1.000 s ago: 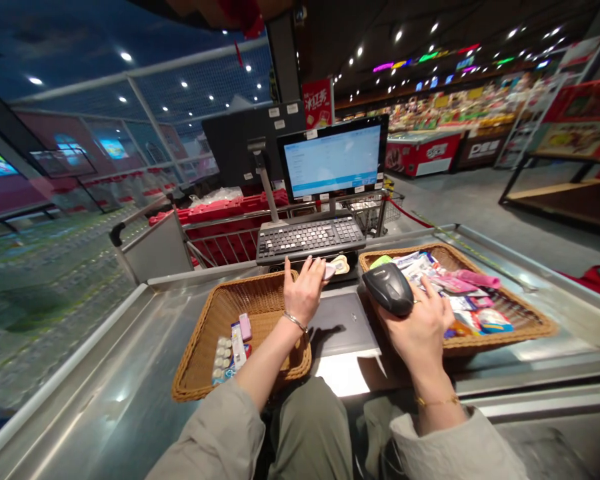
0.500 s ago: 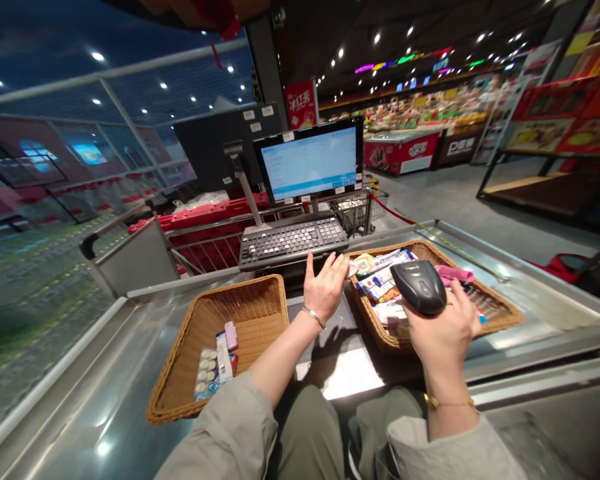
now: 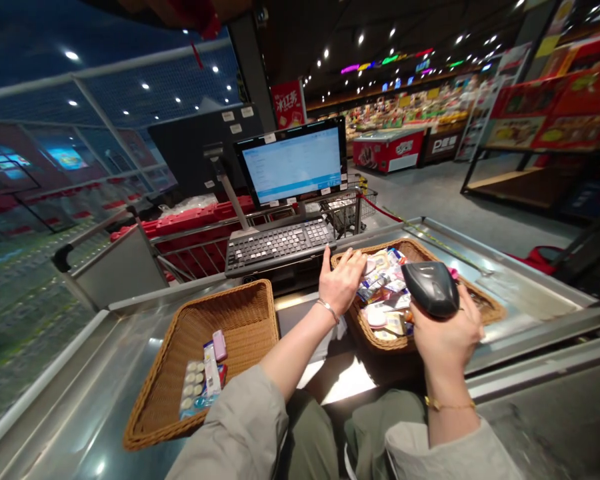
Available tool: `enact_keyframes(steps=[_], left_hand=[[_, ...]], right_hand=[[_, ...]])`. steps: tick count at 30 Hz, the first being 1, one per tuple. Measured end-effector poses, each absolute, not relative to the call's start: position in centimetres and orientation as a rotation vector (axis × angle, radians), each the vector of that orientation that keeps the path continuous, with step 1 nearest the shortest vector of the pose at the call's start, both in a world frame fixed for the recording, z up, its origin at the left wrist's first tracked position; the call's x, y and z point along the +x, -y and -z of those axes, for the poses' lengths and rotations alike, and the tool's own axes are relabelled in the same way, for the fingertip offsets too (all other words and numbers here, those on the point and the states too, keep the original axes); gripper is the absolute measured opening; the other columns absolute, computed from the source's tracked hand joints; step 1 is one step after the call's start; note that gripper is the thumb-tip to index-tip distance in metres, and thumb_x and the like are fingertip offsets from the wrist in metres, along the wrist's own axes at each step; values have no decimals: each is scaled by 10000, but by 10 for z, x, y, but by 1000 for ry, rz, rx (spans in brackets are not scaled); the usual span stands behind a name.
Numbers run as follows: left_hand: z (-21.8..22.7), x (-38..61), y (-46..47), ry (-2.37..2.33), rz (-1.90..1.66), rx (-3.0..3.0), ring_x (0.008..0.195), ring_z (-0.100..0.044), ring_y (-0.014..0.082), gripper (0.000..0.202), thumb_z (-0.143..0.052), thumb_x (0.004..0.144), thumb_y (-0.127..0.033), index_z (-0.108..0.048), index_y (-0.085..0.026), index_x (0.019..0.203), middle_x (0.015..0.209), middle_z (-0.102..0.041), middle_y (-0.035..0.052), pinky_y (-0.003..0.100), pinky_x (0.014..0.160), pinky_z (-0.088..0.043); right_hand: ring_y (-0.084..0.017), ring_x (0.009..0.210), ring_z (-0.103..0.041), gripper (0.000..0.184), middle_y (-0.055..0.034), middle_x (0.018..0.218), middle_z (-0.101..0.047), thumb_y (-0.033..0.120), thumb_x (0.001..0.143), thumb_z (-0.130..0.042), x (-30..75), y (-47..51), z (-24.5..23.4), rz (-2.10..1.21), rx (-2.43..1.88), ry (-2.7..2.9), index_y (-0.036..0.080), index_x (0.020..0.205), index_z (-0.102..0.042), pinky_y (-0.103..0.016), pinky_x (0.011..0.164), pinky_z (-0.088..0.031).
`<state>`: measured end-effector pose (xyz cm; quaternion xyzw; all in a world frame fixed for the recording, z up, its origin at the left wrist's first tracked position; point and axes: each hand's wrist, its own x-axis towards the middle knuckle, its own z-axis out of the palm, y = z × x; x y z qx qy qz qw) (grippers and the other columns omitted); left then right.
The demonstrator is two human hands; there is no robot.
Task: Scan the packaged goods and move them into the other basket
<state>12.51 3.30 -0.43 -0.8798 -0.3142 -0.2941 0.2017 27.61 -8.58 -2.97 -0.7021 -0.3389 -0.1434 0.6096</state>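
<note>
The right hand [image 3: 447,337] keeps its fingers wrapped round the scanner [image 3: 430,287], held just above the right basket [image 3: 495,312] on the table [image 3: 535,293], close to the packets [image 3: 385,297] where the left hand [image 3: 343,280] rests with fingers loosely curled; whether they pinch a packet cannot be determined.

Left hand [image 3: 341,280]: reaching into right basket [image 3: 485,308], over the packets [image 3: 383,293].
Right hand [image 3: 447,333]: gripping scanner [image 3: 430,288].
Left basket [image 3: 240,303]: few packets, near corner.

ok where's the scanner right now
In the head view, the scanner sits in the right hand, over the right basket of packets.
</note>
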Motion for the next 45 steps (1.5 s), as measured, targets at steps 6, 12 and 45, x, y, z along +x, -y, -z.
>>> enact_keyframes(steps=[6,12,45], left_hand=[[3,144,-33,1068,660,-2553,1454,-426,267,554,-543,992,-377,-445,-177,1499,1542,-483,125,628,1260,-134],[5,99,-20,1126,715,-2522,1447,-438,253,511,-495,1013,-373,-453,-184,1486,1518,-519,115,622,1263,-121],[38,-201,6,2414,-421,-1969,1192,-652,287,332,-535,958,-335,-696,-118,1149,1236,-702,212,406,1051,-452]], right_hand=[[-388,1244,-589,474,-221,1250,-679,400,693,-750,278,86,32,358,-1630,806,109,1065,-716,-573,1074,-418],[-377,1238,-585,488,-198,1230,-689,451,683,-740,273,84,33,313,-1657,797,125,1045,-712,-566,1075,-411],[-342,1262,-582,353,-167,1120,-717,370,713,-658,143,64,43,79,-1467,1323,161,997,-682,-540,1065,-425]])
